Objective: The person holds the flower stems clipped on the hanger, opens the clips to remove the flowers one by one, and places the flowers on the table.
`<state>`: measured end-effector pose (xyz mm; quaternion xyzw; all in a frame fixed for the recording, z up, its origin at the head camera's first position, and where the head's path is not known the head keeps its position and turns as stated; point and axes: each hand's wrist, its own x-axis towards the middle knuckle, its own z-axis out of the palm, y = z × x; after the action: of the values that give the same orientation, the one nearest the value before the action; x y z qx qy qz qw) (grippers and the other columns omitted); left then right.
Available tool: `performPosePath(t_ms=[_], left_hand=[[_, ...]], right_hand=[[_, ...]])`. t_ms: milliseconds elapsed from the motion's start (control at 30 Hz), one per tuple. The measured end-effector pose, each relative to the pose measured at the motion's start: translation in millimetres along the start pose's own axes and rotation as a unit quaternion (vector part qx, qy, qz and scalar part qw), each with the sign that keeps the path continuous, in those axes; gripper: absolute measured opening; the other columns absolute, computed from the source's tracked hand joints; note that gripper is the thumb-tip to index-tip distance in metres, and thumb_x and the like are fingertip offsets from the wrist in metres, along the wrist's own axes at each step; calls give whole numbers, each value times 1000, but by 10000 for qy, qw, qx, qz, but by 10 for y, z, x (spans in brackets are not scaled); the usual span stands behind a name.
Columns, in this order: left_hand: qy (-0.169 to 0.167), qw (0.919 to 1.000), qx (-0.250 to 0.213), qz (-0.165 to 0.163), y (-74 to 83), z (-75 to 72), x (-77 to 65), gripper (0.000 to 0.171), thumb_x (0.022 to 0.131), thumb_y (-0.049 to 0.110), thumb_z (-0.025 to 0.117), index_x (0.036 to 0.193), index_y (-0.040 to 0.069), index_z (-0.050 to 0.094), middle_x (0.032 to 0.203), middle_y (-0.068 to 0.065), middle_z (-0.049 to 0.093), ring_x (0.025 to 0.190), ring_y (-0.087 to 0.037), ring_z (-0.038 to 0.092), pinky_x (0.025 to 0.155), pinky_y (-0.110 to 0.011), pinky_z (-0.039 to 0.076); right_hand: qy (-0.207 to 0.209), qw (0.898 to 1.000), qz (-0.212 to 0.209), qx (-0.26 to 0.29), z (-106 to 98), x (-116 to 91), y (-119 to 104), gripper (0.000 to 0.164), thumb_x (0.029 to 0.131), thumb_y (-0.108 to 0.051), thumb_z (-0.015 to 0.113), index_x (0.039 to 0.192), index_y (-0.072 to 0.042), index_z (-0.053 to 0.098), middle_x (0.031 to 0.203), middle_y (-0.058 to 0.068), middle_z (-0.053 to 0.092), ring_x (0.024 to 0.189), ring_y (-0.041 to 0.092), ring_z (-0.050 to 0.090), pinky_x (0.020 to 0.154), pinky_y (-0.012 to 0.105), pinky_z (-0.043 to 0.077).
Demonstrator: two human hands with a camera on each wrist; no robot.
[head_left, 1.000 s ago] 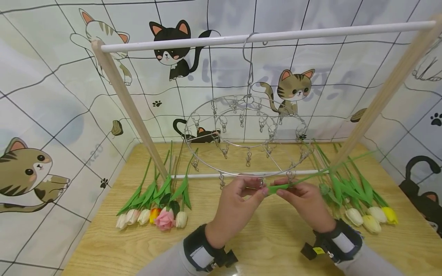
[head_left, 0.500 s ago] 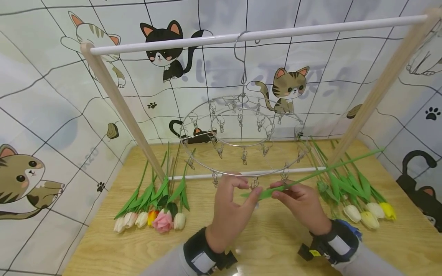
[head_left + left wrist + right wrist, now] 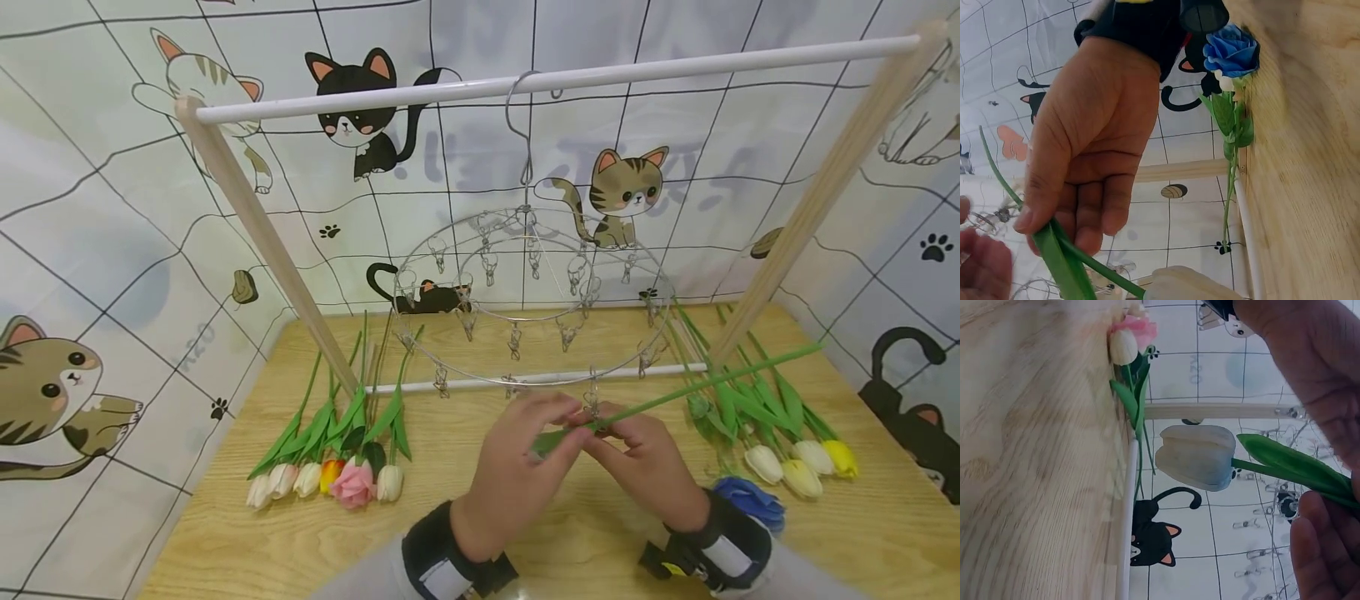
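Observation:
A white tulip with a green leaf hangs sideways between the hands, its stem slanting up to the right. My right hand pinches stem and leaf with thumb and fingers; the left wrist view shows this right hand with its other fingers loosely extended. My left hand is close beside it, thumb and forefinger at a metal clip on the near rim of the round wire hanger. In the left wrist view its fingertips pinch about the clip, partly cut off by the frame.
The hanger hooks onto a white rail of a wooden-legged stand, with several clips dangling. Tulips and a pink rose lie at the left of the table. More tulips and a blue rose lie at right.
The hanger has turned, shifting its clips. Both hands have drawn together at one clip, the right moving left and uncovering the blue rose. The tulip stem has dipped slightly.

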<state>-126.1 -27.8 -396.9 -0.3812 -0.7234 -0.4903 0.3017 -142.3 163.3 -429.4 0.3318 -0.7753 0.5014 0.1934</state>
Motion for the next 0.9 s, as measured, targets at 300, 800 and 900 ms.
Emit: performPosePath(t_ms=[300,800,900], left_hand=[[-318,9727,-1237,-1937,-41,-4,-4,29,97,15,75,125,7,72,117,-7,75,108,-15,70,96,-32,60],[-211,9499,-1839,-2519,-12,-7,5,21,94,11,76,113,3,73,110,-13,75,104,-13,70,95,-32,60],[-193,9524,-1825,-2434,-25,1,-3,17,94,11,76,108,2,71,108,-13,74,104,-12,69,97,-32,59]], right_hand=[[-305,9995,16,-127,66,-2,-50,30,91,4,73,112,-17,74,103,-5,75,94,4,67,78,20,57],[-226,9996,112,-156,92,-31,-56,33,86,9,75,111,-13,74,106,2,78,100,2,70,81,23,60],[-211,9997,129,-23,96,-40,-50,33,85,11,75,110,-12,74,107,1,78,102,0,69,82,22,60]])
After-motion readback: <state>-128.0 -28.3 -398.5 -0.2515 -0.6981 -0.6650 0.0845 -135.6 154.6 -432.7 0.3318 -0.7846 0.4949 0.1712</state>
